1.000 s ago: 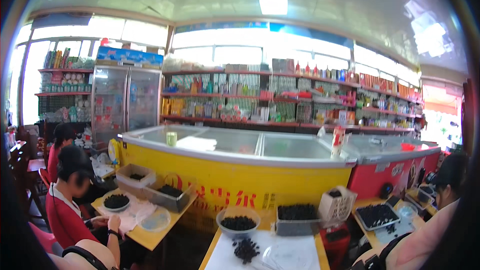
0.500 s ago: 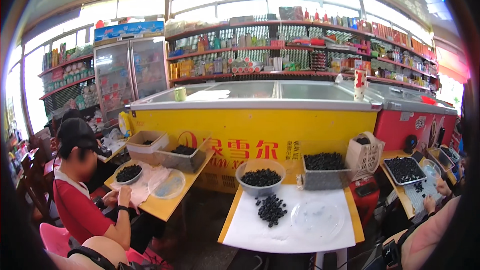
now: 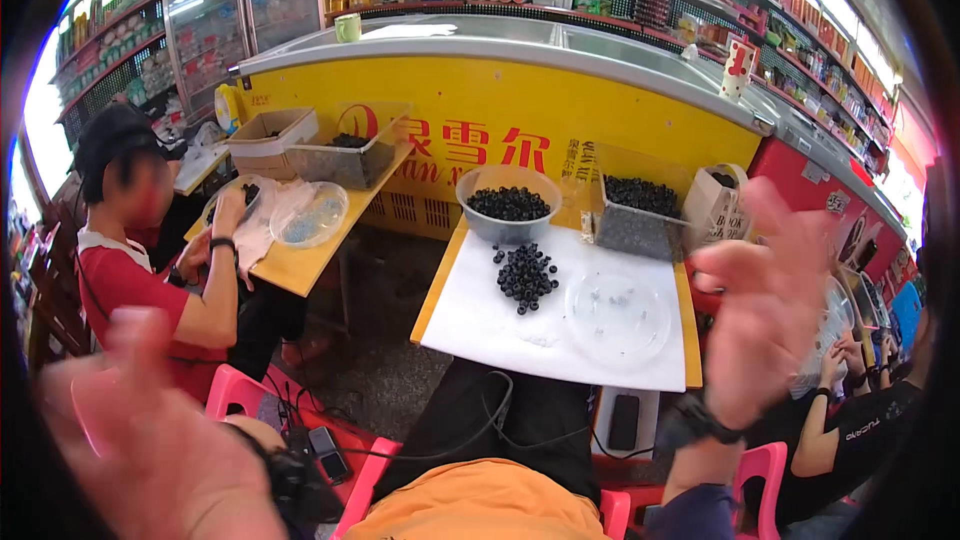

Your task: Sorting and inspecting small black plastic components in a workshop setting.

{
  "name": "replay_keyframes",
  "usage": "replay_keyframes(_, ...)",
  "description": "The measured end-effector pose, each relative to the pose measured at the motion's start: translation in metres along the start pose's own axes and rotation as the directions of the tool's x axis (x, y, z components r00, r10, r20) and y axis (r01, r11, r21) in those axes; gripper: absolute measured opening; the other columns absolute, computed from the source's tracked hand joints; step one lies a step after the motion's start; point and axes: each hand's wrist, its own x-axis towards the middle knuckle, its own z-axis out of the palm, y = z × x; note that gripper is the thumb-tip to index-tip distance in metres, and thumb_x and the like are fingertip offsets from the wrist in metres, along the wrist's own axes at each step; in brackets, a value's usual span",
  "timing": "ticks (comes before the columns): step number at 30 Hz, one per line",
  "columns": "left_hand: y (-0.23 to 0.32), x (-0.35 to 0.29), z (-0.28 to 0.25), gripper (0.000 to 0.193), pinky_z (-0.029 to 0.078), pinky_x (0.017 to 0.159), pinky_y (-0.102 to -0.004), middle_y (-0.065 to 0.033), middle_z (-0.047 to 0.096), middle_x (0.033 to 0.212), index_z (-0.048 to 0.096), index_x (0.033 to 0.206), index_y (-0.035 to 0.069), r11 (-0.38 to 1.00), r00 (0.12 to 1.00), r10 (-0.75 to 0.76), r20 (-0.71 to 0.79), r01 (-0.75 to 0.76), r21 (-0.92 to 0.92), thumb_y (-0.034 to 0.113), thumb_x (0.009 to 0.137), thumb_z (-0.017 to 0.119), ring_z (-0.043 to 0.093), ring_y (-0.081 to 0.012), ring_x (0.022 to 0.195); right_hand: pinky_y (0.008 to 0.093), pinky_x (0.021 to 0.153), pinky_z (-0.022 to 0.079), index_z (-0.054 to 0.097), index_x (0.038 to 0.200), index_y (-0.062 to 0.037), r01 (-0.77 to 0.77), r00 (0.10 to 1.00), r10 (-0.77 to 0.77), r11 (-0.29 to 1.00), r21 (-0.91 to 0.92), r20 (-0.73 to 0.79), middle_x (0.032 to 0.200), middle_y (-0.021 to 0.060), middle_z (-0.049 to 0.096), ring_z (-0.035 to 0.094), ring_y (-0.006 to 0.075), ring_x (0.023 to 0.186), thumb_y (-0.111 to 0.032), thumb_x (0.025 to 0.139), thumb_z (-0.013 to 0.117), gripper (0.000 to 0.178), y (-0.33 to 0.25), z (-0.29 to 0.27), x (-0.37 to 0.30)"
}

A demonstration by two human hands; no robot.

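My left hand (image 3: 165, 440) is raised at the lower left, smeared by motion, its fingers apart and holding nothing. On the right, my right hand (image 3: 765, 310) is up in the air beside the table, also blurred, with spread fingers and nothing in it. Between them stands a small table with a white sheet (image 3: 475, 325). A pile of small black ring-shaped pieces (image 3: 526, 278) lies on the sheet. Next to it is a round clear plastic lid (image 3: 618, 317) with small pale bits on it. Behind these sit a round tub of black pieces (image 3: 508, 215) and a clear rectangular bin (image 3: 640, 220) of black pieces.
At the left, a person in a red shirt (image 3: 150, 270) works over a bowl at another table (image 3: 295, 270). More people sit at the right, one with a black sleeve (image 3: 865, 440). A yellow chest freezer (image 3: 440, 100) stands behind. A phone (image 3: 624, 423) lies below the table.
The view has tipped down, bringing my lap and chair into sight. Both my hands have come up into view. The left co-worker's hand has moved to the bowl.
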Motion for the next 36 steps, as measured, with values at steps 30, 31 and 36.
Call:
replay_keyframes(30,0.009,-0.266,0.311,0.025,0.056,0.086,-0.0290,-0.0104,0.070,0.113,0.062,0.122,0.001,-0.857,0.094,0.025,0.995,0.515,-0.027,0.015,0.101,0.060,0.069,-0.0167,0.100,0.0293,0.085,0.054,0.071,0.113,-0.0007,-0.763,0.460,0.775,0.594,-0.254,0.432,0.105,0.0097,0.073,0.068,0.0183,0.094,-0.002,0.086,0.072,0.027,0.143,0.074,-0.219)
replay_keyframes(31,0.011,-0.265,0.309,0.025,0.057,0.085,-0.0283,-0.0101,0.070,0.112,0.063,0.121,0.001,-0.855,0.100,0.038,0.994,0.518,-0.020,0.014,0.100,0.061,0.070,-0.0163,0.099,0.0305,0.085,0.054,0.071,0.113,-0.0015,-0.673,0.506,0.725,0.671,-0.313,0.467,0.105,0.0104,0.072,0.068,0.0212,0.096,-0.002,0.085,0.073,0.029,0.141,0.075,-0.220)
replay_keyframes(36,0.011,-0.272,0.308,0.023,0.057,0.083,-0.0259,-0.0116,0.070,0.112,0.064,0.120,0.001,-0.840,0.053,0.063,0.997,0.542,0.024,0.008,0.098,0.064,0.069,-0.0147,0.096,0.0345,0.087,0.054,0.070,0.115,-0.0034,-0.544,0.547,0.659,0.749,-0.378,0.517,0.109,0.0125,0.071,0.067,0.0267,0.101,-0.002,0.082,0.075,0.033,0.131,0.074,-0.218)
